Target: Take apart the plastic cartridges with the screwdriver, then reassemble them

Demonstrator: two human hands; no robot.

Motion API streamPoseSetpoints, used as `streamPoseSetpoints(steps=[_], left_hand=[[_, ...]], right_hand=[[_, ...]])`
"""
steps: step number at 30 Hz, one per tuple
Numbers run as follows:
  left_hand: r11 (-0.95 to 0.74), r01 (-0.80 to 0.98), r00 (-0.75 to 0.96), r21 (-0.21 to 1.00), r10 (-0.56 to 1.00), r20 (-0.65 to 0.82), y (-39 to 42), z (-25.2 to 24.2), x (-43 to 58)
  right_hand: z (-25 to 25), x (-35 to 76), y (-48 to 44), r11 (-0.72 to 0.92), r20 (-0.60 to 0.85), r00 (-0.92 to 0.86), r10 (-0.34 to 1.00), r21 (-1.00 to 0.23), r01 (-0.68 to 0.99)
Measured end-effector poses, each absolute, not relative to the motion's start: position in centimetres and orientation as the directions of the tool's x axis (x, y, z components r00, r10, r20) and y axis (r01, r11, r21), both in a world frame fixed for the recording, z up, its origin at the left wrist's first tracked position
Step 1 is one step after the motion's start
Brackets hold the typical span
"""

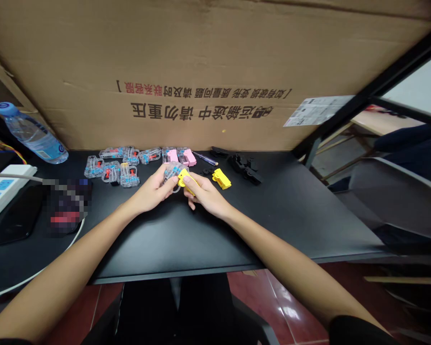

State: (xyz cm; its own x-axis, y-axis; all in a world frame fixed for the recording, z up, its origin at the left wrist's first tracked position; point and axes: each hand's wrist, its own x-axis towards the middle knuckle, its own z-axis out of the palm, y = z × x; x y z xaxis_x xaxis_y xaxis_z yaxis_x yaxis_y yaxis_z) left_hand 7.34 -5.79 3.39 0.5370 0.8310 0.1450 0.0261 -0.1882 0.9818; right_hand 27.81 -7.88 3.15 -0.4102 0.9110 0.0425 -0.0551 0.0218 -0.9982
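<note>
Above the black table, my left hand (pixel 157 188) is closed on a clear plastic casing (pixel 173 170) with blue parts inside. My right hand (pixel 209 195) pinches a yellow plastic piece (pixel 183 177) against the casing's right side. Whether the two are joined I cannot tell. Just right of my right hand lies another yellow plastic piece (pixel 221 178), beside some small black parts (pixel 207 171). Behind my hands are two clear casings with pink pieces (pixel 187 157). Several more clear casings (pixel 130 175) with red and blue parts lie to the left.
A screwdriver (pixel 205 158) and black plastic parts (pixel 244 167) lie toward the back right. Cardboard (pixel 201 57) walls off the table's rear. At left are a water bottle (pixel 36 136), a power strip (pixel 7 189), a dark phone (pixel 19 213) and a white cable (pixel 75 237).
</note>
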Motion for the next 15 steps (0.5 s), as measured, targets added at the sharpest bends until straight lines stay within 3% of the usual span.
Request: streamPoseSetpoints(steps=[9,15], left_hand=[[-0.071,-0.025,0.533,0.997,0.843,0.074,-5.85,3.37,7.49],[-0.104,-0.017,0.544,0.994,0.834,0.096,-5.81,3.44,7.21]], right_hand=[[3.08,27.82,-8.00,0.084,0.093,-0.395,0.914,-0.996,-0.039],[3.14,27.80,-7.97,0.047,0.062,-0.404,0.912,-0.998,-0.047]])
